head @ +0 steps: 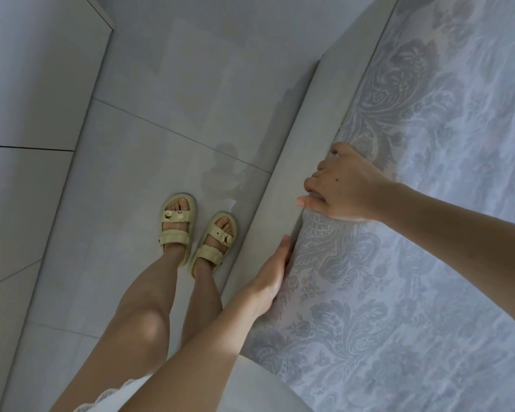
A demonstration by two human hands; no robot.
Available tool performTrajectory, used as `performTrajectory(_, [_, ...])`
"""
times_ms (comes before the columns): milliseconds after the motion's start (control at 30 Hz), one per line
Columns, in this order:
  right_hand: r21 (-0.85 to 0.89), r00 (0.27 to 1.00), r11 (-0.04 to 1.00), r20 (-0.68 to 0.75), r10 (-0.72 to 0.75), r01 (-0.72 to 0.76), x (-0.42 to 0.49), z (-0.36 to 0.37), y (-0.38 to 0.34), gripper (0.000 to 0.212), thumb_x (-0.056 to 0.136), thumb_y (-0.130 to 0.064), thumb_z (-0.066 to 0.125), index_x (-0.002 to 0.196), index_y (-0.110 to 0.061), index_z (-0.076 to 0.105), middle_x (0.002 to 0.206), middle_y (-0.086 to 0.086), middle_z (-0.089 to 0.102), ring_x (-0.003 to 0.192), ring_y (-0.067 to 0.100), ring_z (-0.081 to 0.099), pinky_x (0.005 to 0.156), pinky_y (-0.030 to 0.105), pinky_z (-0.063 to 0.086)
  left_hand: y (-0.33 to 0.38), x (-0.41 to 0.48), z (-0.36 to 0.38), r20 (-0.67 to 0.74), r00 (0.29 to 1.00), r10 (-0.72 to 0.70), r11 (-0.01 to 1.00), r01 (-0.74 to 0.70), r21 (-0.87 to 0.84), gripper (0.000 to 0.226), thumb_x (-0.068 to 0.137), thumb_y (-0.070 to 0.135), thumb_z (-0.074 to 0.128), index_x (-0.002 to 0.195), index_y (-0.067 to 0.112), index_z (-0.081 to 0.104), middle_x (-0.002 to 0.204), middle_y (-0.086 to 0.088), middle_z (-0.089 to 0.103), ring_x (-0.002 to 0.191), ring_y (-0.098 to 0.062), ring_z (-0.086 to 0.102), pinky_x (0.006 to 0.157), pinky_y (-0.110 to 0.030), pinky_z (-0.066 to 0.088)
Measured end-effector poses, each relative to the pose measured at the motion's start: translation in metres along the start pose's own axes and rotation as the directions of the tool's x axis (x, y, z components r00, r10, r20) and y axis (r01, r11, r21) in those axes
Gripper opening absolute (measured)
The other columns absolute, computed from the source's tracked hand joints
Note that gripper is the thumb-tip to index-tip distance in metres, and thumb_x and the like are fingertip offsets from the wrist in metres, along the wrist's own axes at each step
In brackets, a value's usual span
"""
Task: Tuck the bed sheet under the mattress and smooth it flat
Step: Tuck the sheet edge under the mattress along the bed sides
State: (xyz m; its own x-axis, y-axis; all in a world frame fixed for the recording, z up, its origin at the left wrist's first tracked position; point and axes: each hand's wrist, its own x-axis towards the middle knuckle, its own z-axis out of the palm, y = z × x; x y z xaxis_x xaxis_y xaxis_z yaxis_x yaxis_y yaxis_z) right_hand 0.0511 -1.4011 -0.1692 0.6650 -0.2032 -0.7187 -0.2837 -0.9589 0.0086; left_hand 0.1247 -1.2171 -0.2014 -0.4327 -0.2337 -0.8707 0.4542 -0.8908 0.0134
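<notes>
A pale sheet [414, 263] with a grey-blue floral pattern covers the mattress and fills the right half of the view. Along its left side runs the plain grey bed frame edge [295, 162]. My right hand [345, 185] curls over the sheet's edge where mattress meets frame, fingers gripping the fabric. My left hand [272, 275] lies flat and straight against the same edge lower down, its fingertips pushed into the gap between sheet and frame. The underside of the mattress is hidden.
I stand on light grey floor tiles [149, 138] left of the bed, wearing yellow sandals [198, 230]. A white wall or cabinet front [27, 84] closes off the left side, leaving a narrow aisle.
</notes>
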Motion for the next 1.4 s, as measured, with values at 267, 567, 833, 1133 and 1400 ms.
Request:
performTrajectory(267, [-0.003,0.993,0.998,0.106,0.055,-0.055,0.022,-0.006,-0.006,0.067,0.094,-0.059,0.005,0.097,-0.017,0.058,0.085,0.005,0.068,0.086,0.022,0.061,0.100,0.041,0.025,0.012,-0.014,-0.025,-0.115,0.993,0.022,0.974,0.005,0.226,0.073,0.096,0.057,0.008,0.126,0.012,0.057,0.130,-0.006,0.059,0.116,-0.020,0.055,0.100,-0.030,0.039])
performTrajectory(567, [0.355,0.972,0.914,0.198,0.130,-0.194,0.018,-0.012,-0.072,0.057,0.099,-0.050,0.005,0.093,-0.018,0.052,0.092,0.004,0.064,0.095,0.025,0.059,0.097,0.039,0.032,-0.053,-0.055,-0.120,-0.352,0.936,0.012,0.957,0.091,0.274,0.060,0.103,0.038,0.023,0.087,0.005,0.070,0.120,0.001,0.050,0.118,-0.014,0.040,0.104,-0.026,0.016])
performTrajectory(833, [0.307,0.874,0.937,0.486,-0.006,-0.165,-0.004,-0.014,-0.193,0.057,0.101,-0.044,0.008,0.110,-0.023,0.061,0.122,0.001,0.060,0.124,0.021,0.044,0.110,0.044,0.020,-0.132,-0.074,-0.165,-0.290,0.957,-0.017,0.928,0.123,0.352,0.047,0.100,0.030,0.032,0.081,0.010,0.070,0.101,0.000,0.067,0.096,-0.007,0.057,0.092,-0.018,0.040])
performTrajectory(1133, [0.248,0.660,0.943,0.750,-0.042,-0.222,0.008,-0.002,-0.252,0.071,0.098,-0.056,0.005,0.119,-0.013,0.057,0.138,0.011,0.050,0.130,0.026,0.043,0.109,0.039,0.025,-0.189,-0.101,-0.149,-0.096,0.995,-0.003,0.997,0.010,0.070,0.053,0.103,0.041,0.013,0.106,0.025,0.064,0.107,0.004,0.065,0.101,-0.007,0.059,0.093,-0.023,0.043])
performTrajectory(1400, [0.295,0.554,0.891,0.830,-0.060,-0.346,0.001,0.003,-0.257,0.088,0.089,-0.068,0.001,0.130,-0.010,0.053,0.137,0.008,0.053,0.127,0.025,0.047,0.105,0.034,0.030,-0.203,-0.085,-0.120,0.063,0.997,0.055,0.998,-0.054,-0.008,0.061,0.100,0.049,0.014,0.126,0.016,0.059,0.108,0.002,0.065,0.100,-0.006,0.059,0.094,-0.021,0.044])
